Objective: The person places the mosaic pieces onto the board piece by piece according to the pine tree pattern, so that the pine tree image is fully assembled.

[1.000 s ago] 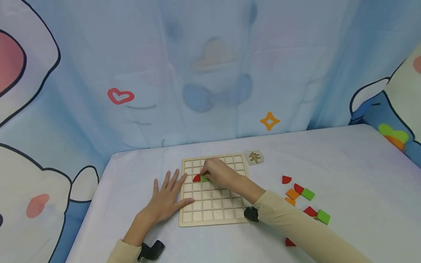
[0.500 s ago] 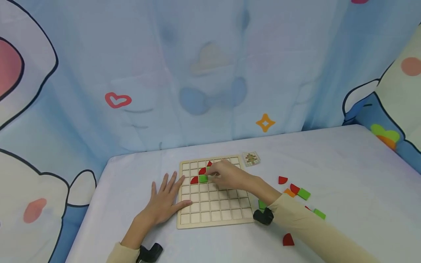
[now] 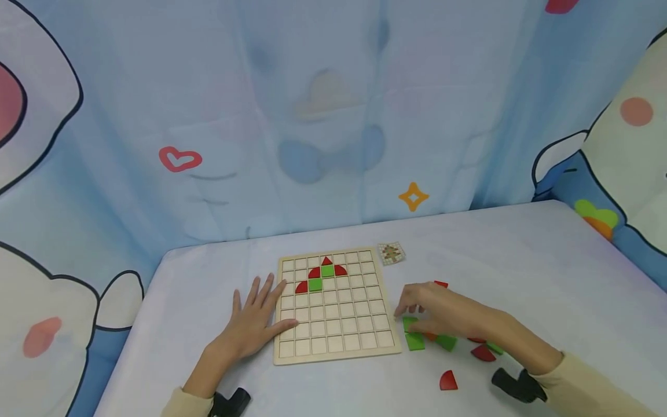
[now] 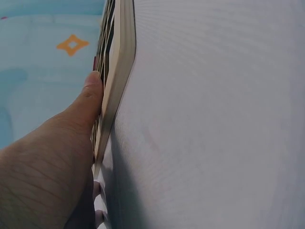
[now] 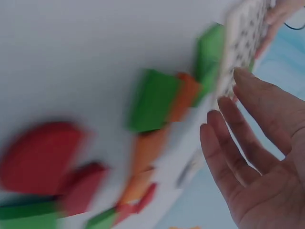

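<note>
My left hand [image 3: 255, 319] lies spread at the left side of a wooden grid board [image 3: 339, 328], its thumb over the edge; the left wrist view shows the thumb on the rim [image 4: 119, 71]. Several flat pieces sit in the board's upper cells: a red triangle [image 3: 326, 261], red quarter circles [image 3: 340, 270] and green squares [image 3: 315, 284]. Right of the board, my right hand [image 3: 443, 311] hovers over loose pieces, fingers loosely bent. Nothing is between its fingers in the right wrist view, where a green square [image 5: 155, 100] and orange pieces [image 5: 148, 150] lie nearby, blurred.
A small pattern card [image 3: 391, 253] lies by the board's upper right corner. One red quarter circle [image 3: 448, 380] is nearer the front, apart from the other loose pieces. A blue printed curtain [image 3: 333, 145] hangs behind the white table [image 3: 521, 260].
My right hand has left the board and moved right to the loose pieces, uncovering the red and green pieces in the cells. The left hand stays at the board's edge.
</note>
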Tool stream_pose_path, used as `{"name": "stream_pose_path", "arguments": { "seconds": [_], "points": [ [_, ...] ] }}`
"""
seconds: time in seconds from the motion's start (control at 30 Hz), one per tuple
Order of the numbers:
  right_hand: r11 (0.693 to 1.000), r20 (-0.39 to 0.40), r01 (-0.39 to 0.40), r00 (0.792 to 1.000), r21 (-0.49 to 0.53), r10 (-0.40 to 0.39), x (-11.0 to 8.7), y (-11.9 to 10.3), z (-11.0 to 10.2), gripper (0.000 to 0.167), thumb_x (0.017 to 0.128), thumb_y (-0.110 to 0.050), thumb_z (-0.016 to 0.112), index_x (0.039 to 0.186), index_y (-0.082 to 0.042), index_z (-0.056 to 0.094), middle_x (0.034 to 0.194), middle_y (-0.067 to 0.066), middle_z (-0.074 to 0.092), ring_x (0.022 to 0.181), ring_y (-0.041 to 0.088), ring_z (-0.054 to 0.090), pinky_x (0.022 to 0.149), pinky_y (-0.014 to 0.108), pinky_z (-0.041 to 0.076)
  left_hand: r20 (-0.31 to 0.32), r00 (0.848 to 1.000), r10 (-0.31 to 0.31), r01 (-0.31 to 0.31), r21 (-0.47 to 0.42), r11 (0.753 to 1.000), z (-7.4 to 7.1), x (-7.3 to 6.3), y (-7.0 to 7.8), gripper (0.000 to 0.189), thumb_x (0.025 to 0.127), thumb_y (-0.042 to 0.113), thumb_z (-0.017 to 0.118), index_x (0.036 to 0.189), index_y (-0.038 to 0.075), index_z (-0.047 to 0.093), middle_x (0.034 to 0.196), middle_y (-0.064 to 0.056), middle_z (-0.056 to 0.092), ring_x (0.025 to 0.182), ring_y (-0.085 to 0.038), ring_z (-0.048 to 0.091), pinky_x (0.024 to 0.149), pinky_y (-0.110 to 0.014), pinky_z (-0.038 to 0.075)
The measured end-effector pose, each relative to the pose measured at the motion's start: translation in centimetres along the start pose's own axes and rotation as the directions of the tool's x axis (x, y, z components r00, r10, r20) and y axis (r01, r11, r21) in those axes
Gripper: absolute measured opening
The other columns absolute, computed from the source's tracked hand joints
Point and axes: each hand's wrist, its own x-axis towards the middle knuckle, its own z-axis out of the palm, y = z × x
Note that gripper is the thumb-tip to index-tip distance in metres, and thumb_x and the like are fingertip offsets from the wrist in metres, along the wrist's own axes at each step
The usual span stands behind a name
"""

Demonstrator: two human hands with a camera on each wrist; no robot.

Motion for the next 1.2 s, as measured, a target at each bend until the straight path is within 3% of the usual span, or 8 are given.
{"name": "stream_pose_path", "arguments": {
  "seconds": [0.23, 0.7, 1.03, 1.2],
  "points": [
    [0.999, -0.059, -0.026, 0.998, -0.043, 0.023, -2.2, 2.1, 1.0, 0.036, 0.082, -0.017, 0.091, 0.114, -0.009, 0.079, 0.102, -0.008, 0.063, 0.085, 0.005, 0.058, 0.075, 0.023, 0.057, 0.004, 1.000, -0.006, 0.006, 0.010, 1.000, 0.0, 0.1, 0.0, 0.089, 0.101, 0.060, 0.058, 0.169, 0.016, 0.022, 0.175, -0.016, 0.007, 0.160, -0.042, -0.003, 0.117, -0.077, -0.007],
    [0.990, -0.092, -0.127, 0.987, 0.060, 0.132, -2.1, 2.5, 0.8, 0.031, 0.073, -0.003, 0.094, 0.099, -0.007, 0.077, 0.088, -0.007, 0.067, 0.078, 0.009, 0.058, 0.070, 0.023, 0.057, 0.010, 1.000, -0.006, 0.005, 0.013, 1.000, 0.1, 0.1, -0.3, 0.089, 0.101, 0.061, 0.057, 0.169, 0.017, 0.020, 0.175, -0.015, 0.006, 0.160, -0.042, -0.004, 0.117, -0.077, -0.007],
    [0.994, -0.115, -0.085, 0.989, 0.070, 0.093, -2.3, 2.7, 0.9, 0.028, 0.071, -0.003, 0.095, 0.089, -0.012, 0.076, 0.086, -0.008, 0.064, 0.075, 0.009, 0.056, 0.068, 0.023, 0.056, 0.007, 1.000, -0.006, 0.006, 0.002, 1.000, -0.1, 0.0, -0.1, 0.089, 0.101, 0.061, 0.058, 0.169, 0.016, 0.021, 0.175, -0.016, 0.007, 0.160, -0.042, -0.004, 0.117, -0.077, -0.008],
    [0.991, -0.111, -0.055, 0.991, 0.122, 0.069, -2.2, 2.8, 0.5, 0.026, 0.074, -0.001, 0.093, 0.087, -0.014, 0.075, 0.084, -0.009, 0.064, 0.075, 0.008, 0.056, 0.067, 0.023, 0.056, 0.007, 1.000, -0.002, 0.002, 0.004, 1.000, -0.1, 0.0, 0.0, 0.089, 0.101, 0.062, 0.057, 0.169, 0.017, 0.021, 0.175, -0.015, 0.007, 0.160, -0.041, -0.004, 0.117, -0.077, -0.008]
  ]
}}
